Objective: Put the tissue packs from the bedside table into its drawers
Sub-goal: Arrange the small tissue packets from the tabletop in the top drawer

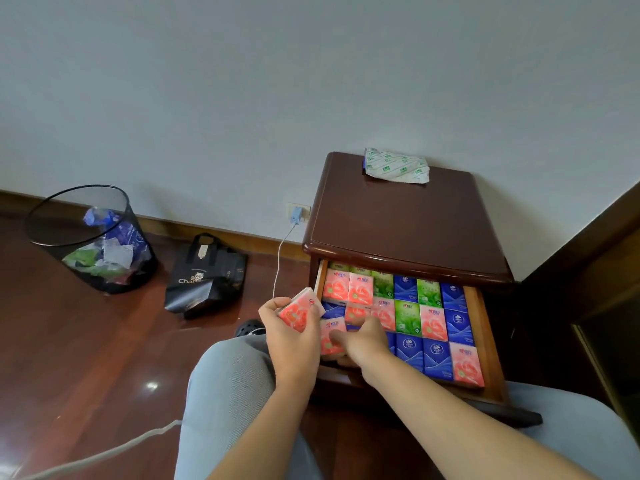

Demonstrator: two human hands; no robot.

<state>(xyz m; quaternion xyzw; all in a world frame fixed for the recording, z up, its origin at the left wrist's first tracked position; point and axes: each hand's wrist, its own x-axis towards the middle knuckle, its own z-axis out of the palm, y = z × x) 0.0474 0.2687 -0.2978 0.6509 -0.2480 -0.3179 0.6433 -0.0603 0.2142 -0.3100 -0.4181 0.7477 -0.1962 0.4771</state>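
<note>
**Reader:** Nearest the camera, what showed?

**Describer:** Two bare forearms reached forward over the person's grey-trousered knees. Past them stood a dark wooden bedside table (398,216) with its top drawer (479,327) pulled open.

**Reader:** What were the hands doing?

**Describer:** The left hand (294,337) was closed around a pink pack (299,311), gripping it by its edges just left of the drawer's front corner. The right hand (363,337) was down inside the drawer, fingers curled among the packs at its front left. Whether it gripped one could not be told.

**Reader:** And the tissue packs?

**Describer:** The drawer was nearly full of small packs (433,327) in pink, green and blue, standing in tight rows. One larger white-and-green pack (396,165) lay on the tabletop, at the back near the wall.

**Reader:** How would they likely handle?

**Describer:** They looked light and soft, wrapped in glossy film that was probably slippery. A pinch across the narrow sides seemed best for a small pack, leaving its flat faces free to slide into a gap. The larger pack looked slack and squashy, so a whole-hand hold across its middle would likely suit it.
</note>
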